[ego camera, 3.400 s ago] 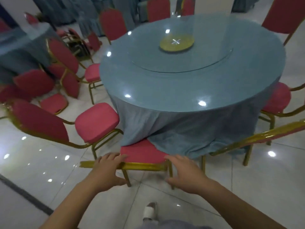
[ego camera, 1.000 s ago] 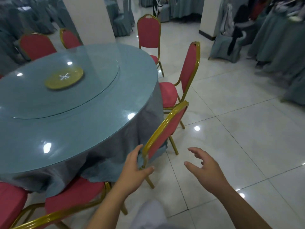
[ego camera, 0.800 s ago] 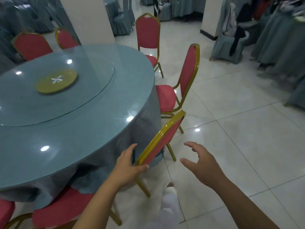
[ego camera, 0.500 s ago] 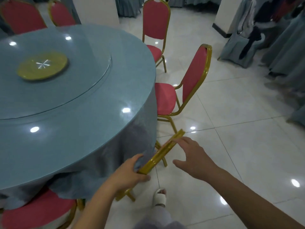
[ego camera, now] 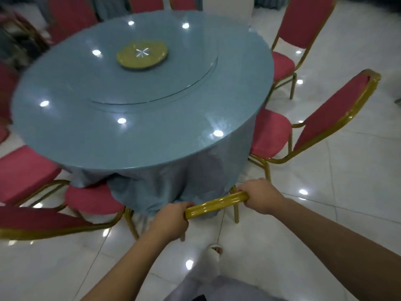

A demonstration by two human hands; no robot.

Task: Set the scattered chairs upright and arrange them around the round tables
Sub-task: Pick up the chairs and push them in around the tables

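My left grip and right grip clasp a chair's top rail at the counter; neighbouring chairs stand upright, this one seemingly nearly placed.

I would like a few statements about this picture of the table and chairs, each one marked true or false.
1. The left hand and the right hand both grip the gold top rail of a chair. True.
2. The table is square and bare wood. False: it is round and covered with a blue cloth.
3. A yellow disc lies near the middle of the table. True.
4. The chair on the right lies tipped over on the floor. False: it stands upright, its seat toward the table.
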